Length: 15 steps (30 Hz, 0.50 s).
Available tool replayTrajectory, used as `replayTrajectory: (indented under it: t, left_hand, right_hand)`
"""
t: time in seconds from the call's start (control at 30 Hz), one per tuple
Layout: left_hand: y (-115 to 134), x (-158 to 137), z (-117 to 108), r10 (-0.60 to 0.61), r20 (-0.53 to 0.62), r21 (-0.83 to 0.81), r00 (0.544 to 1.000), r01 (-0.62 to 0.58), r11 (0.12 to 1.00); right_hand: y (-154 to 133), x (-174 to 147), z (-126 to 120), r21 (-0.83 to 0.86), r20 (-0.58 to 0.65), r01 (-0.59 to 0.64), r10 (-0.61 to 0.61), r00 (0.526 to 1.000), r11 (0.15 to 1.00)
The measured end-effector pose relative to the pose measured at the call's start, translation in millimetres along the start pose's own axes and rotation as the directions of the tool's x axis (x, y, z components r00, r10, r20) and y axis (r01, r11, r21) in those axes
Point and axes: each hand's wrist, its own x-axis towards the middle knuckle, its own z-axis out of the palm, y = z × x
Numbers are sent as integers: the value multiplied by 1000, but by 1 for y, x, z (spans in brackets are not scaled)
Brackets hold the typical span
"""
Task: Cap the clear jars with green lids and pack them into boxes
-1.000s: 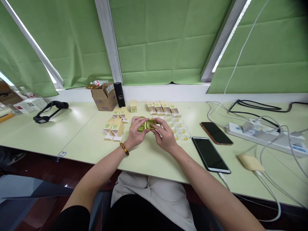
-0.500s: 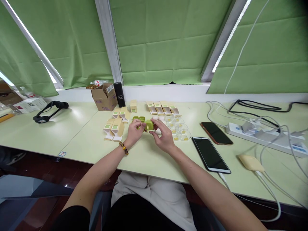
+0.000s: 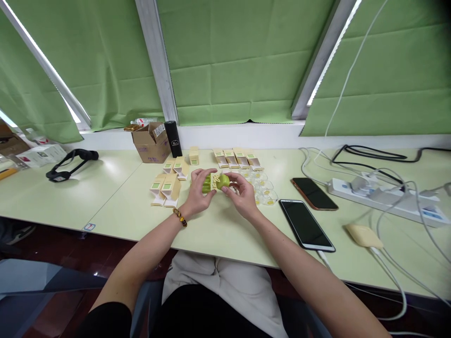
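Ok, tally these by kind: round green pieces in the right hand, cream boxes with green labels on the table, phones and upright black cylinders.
Round green piece in the right hand: 1
Cream boxes with green labels: 9
Phones: 2
Black cylinder: 1
Total: 13

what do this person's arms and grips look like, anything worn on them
The left arm has a short black sleeve and, at the wrist, a bracelet of round dark brown and amber beads. The right arm shows no sleeve in frame and nothing at the wrist. The left grip and right grip are ungloved.
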Motion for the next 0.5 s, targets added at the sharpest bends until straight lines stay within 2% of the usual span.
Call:
replayTrajectory:
  t: [0.13,0.2,0.27,0.33,0.4,0.43,0.5]
  left_hand:
    - [2,1,3,51,56,36,997,-53,998]
    - [0,2,4,4,32,-18,999,-3,1000]
    - [-5,4,6,-106,-20,-144,994,102,984]
    - [-12,6,7,-253,-43,-351,966,223,909]
    - [-18,8,7,-382,-8,-553,924,314,772]
    - [-20,9,7,-426,16,-620,905,343,706]
    - [-22,10,6,-477,53,-686,877,379,621]
  right_hand:
    - [-2,0,0,-117,22,33,-31,999,993]
    - [-5,0,-1,-120,42,53,-48,998,991]
    - [-7,1,-4,-110,31,64,-61,998,992]
    - [-7,4,-10,-171,-36,61,-68,997,983]
    - [-5,7,-16,-351,-108,46,-90,990,935]
    - [-4,9,-20,-468,-118,39,-107,987,883]
    - [-1,11,-25,-674,-61,38,-107,992,738]
